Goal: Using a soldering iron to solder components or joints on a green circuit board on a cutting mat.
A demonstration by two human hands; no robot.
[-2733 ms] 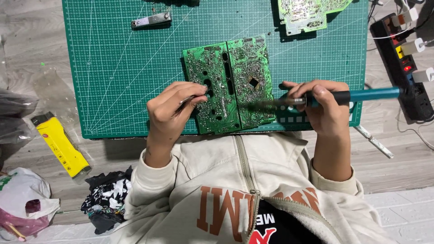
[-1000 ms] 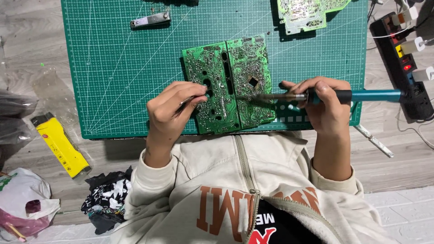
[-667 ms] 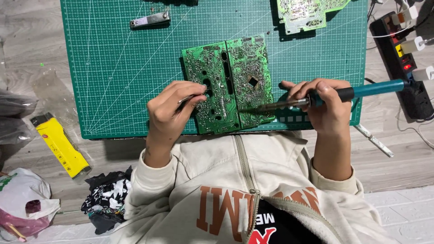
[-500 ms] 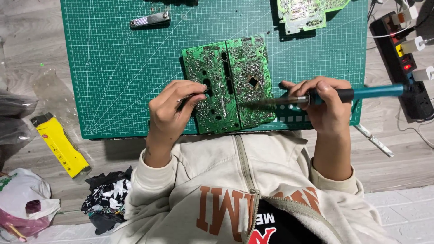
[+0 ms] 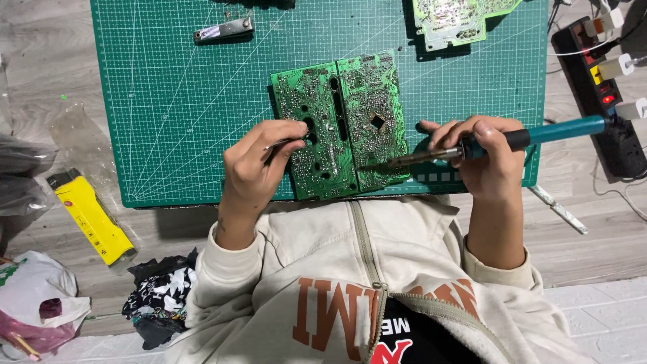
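Note:
Two green circuit boards (image 5: 340,125) lie side by side, solder side up, on a green cutting mat (image 5: 189,101). My left hand (image 5: 259,165) rests at the left board's edge and pinches a thin strand of solder wire (image 5: 286,141) that reaches onto the board. My right hand (image 5: 488,158) grips a soldering iron (image 5: 512,140) with a black and teal handle. The iron's metal tip points left and touches the lower part of the right board.
A third, paler circuit board (image 5: 455,17) lies at the mat's far edge, a small metal bar (image 5: 224,29) at its far left. A black power strip (image 5: 606,87) runs along the right. A yellow tool (image 5: 91,217), plastic bags (image 5: 34,310) and a white pen-like stick (image 5: 559,210) lie around.
The iron's tip has shifted a little over the right board's lower area, and the handle has tilted slightly. My left hand has stayed with the solder wire at the left board.

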